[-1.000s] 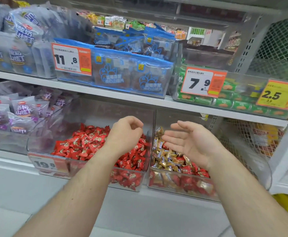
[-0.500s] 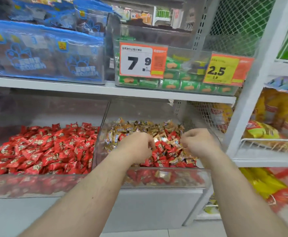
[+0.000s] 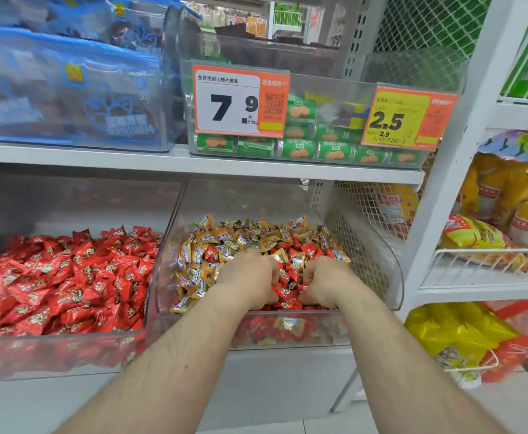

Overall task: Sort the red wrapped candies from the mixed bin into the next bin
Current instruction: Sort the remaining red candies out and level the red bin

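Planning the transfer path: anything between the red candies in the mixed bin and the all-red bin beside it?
Only the clear plastic wall where the mixed candy bin meets the red-candy bin. Both hands, left hand and right hand, already sit among the red wrapped candies; lift over it.

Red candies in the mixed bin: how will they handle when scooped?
The red candies look small and light. Their glossy wrappers are probably slippery, so some may spill from the left hand or right hand. Loosely heaped, they likely shift.
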Demonstrator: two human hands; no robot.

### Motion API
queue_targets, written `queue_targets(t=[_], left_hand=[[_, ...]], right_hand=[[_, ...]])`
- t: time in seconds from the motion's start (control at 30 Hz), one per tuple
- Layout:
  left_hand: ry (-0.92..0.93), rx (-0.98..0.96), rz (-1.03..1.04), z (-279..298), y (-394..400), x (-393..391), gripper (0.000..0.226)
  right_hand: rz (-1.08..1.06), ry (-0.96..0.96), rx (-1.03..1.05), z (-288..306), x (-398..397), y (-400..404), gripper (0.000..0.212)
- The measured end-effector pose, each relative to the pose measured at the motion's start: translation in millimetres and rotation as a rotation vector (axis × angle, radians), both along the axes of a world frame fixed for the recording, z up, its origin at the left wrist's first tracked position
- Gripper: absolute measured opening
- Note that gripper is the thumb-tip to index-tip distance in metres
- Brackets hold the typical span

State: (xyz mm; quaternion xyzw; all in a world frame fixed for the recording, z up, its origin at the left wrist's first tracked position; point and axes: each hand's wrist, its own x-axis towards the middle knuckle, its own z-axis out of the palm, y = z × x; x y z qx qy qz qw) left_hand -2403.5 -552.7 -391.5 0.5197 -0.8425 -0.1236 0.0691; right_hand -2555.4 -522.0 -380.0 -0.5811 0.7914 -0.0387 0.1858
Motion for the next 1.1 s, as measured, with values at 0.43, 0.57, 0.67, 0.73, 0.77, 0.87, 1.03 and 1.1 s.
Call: queue_targets(t=[0.43,0.57,0.67,0.73,0.77,0.87,1.03,1.1], left_hand=[[1.137,0.409,0.418,30.4,0.2,33.8,0.024],[1.569,0.824,0.494,41.4,9.7,38.3,0.035],[1.578,0.976,0.476,37.4,5.4,39.2,0.05],[1.457,0.995,0.439,33.3,1.0,38.9,0.051],[1.326,0.935,0.405,31.0,-1.1,37.7,0.042],[0.641,0.522,0.241,24.2,-5.1,34.3,0.009],[-0.02,0.262,0.094,9.2,-3.4,30.5,0.03],[-0.03,0.212,0.105,6.7,-3.6,29.6,0.032]], right_hand=[[-0.329,-0.883,-0.442,30.7,-8.9,27.8,0.013],[-0.371,-0.832,-0.414,27.0,-4.5,17.5,0.009],[-0.276,-0.571,-0.372,18.8,2.1,5.7,0.028],[-0.217,-0.378,-0.344,10.7,5.0,-3.4,0.037],[-0.188,-0.303,-0.318,6.6,6.6,-7.7,0.036],[-0.112,-0.201,-0.238,-2.4,8.7,-15.8,0.03],[-0.071,-0.154,-0.17,-6.9,7.9,-17.6,0.023],[-0.084,-0.183,-0.182,-4.4,4.8,-16.4,0.023]])
